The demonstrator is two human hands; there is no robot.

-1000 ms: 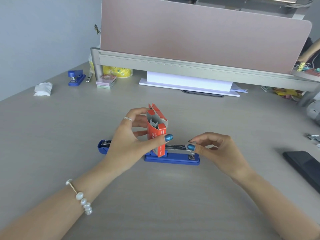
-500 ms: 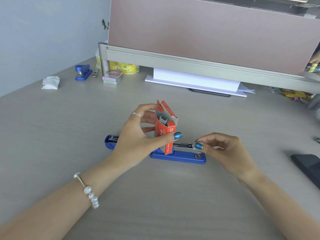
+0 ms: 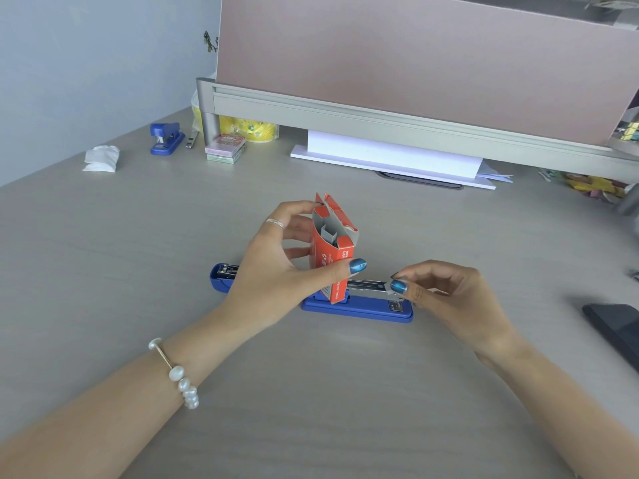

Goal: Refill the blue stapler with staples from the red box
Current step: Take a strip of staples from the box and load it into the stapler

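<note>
The blue stapler (image 3: pixel 359 311) lies opened flat on the desk, its lid (image 3: pixel 221 276) folded out to the left and the metal channel (image 3: pixel 366 285) exposed. My left hand (image 3: pixel 276 278) holds the red box (image 3: pixel 332 261) upright above the stapler's middle. The box's top flaps are open and grey staples (image 3: pixel 328 235) show inside. My right hand (image 3: pixel 446 292) pinches a short grey staple strip (image 3: pixel 390 288) between thumb and forefinger at the right end of the channel.
A second small blue stapler (image 3: pixel 166 138), a crumpled tissue (image 3: pixel 101 159) and a stack of small boxes (image 3: pixel 226 150) sit at the back left. A white paper stack (image 3: pixel 390 155) lies under the partition rail (image 3: pixel 380 119). A dark phone (image 3: pixel 619 331) lies at the right edge.
The view has shifted a little, so everything sits further right in frame. Both hands keep nearly the same hold and place over the stapler.
</note>
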